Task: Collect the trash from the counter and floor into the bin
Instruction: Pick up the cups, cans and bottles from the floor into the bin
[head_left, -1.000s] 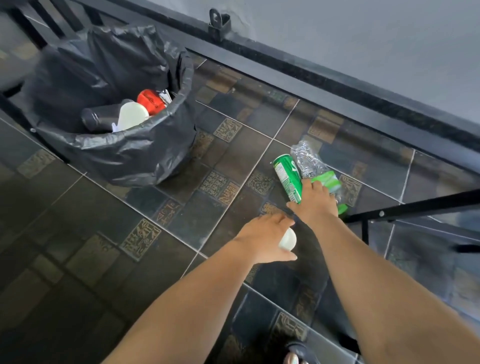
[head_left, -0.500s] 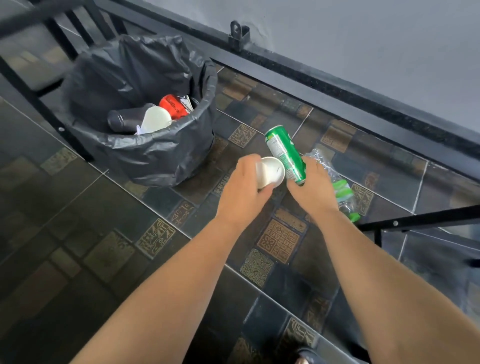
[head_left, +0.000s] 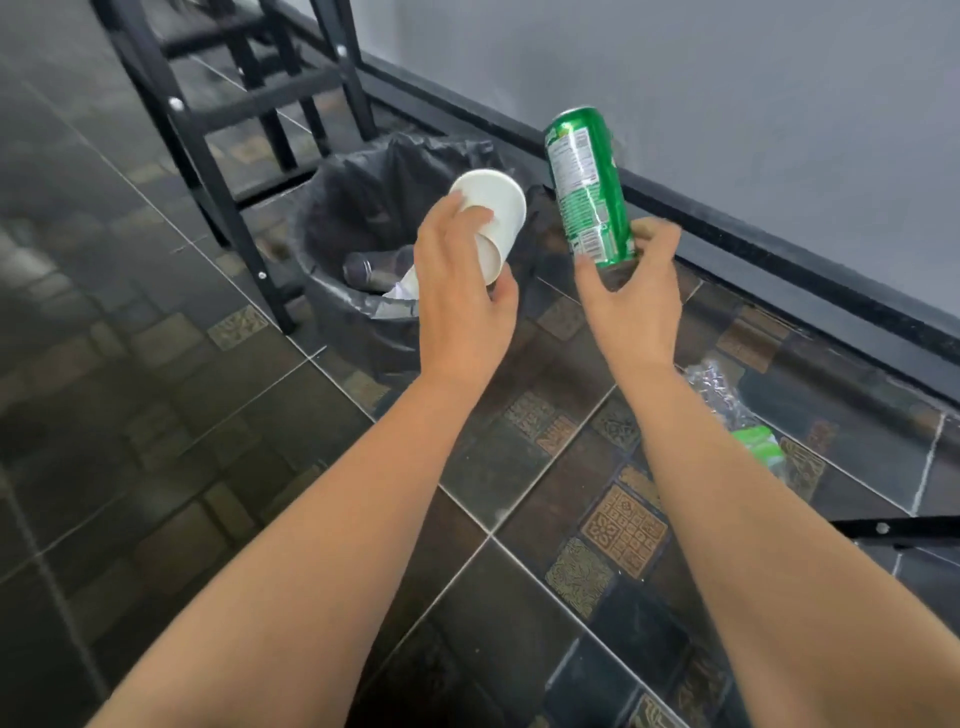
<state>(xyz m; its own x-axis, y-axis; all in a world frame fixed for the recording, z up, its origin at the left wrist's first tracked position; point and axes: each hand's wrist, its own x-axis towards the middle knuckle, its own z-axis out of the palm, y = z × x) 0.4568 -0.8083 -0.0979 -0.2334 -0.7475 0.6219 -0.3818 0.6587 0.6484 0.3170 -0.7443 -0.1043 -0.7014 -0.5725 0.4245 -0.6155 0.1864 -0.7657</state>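
Note:
My left hand (head_left: 460, 296) grips a white paper cup (head_left: 493, 215), tilted with its base up, over the near rim of the bin (head_left: 337, 291). The bin is lined with a black bag and holds a dark bottle (head_left: 374, 265) and white paper. My right hand (head_left: 636, 301) holds a tall green can (head_left: 587, 187) by its lower end, upright and slightly tilted, just right of the bin. A crushed clear plastic bottle with a green label (head_left: 737, 410) lies on the tiled floor behind my right forearm.
A black metal stool frame (head_left: 223, 156) stands left of and behind the bin. A black baseboard (head_left: 779, 249) runs along the grey wall. Another black metal bar (head_left: 904, 527) crosses the floor at the right.
Both hands have risen from the floor and moved toward the bin, the left with the cup, the right with the can. The plastic bottle stays on the floor.

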